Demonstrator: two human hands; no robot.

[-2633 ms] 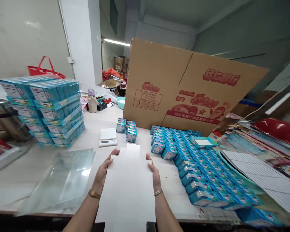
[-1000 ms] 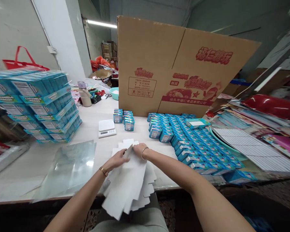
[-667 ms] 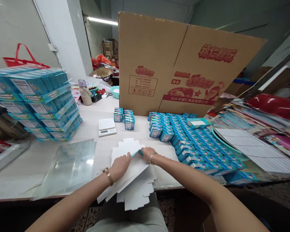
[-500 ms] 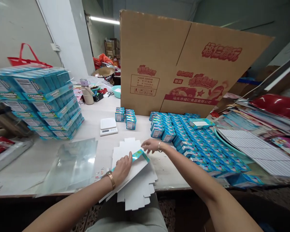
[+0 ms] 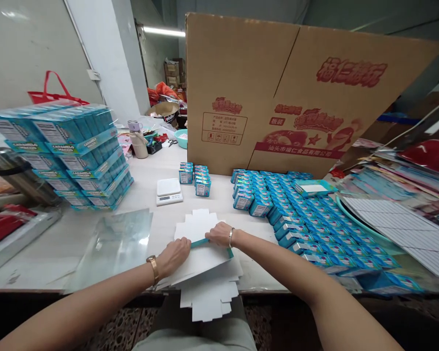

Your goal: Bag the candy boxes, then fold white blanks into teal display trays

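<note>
A stack of flat white die-cut carton blanks (image 5: 205, 282) lies on the table's near edge and hangs over it. My left hand (image 5: 173, 256) presses on the top blank with curled fingers. My right hand (image 5: 217, 235) lies across its far end, fingers closed on the folded teal-printed edge (image 5: 201, 242). Both wrists carry a band. Rows of small blue boxes (image 5: 296, 219) lie just to the right of my right arm.
A big brown shipping carton (image 5: 278, 97) stands at the back. Wrapped blue packs (image 5: 76, 156) are piled on the left, clear plastic sheets (image 5: 113, 243) before them. A small white scale (image 5: 169, 191) and a few blue boxes (image 5: 195, 178) sit mid-table. Printed sheets (image 5: 398, 219) lie right.
Both hands held the flat white stack by its sides; then the left lifted the top blank's edge, showing its teal face. The right hand reached out rightwards and has come back onto that edge.
</note>
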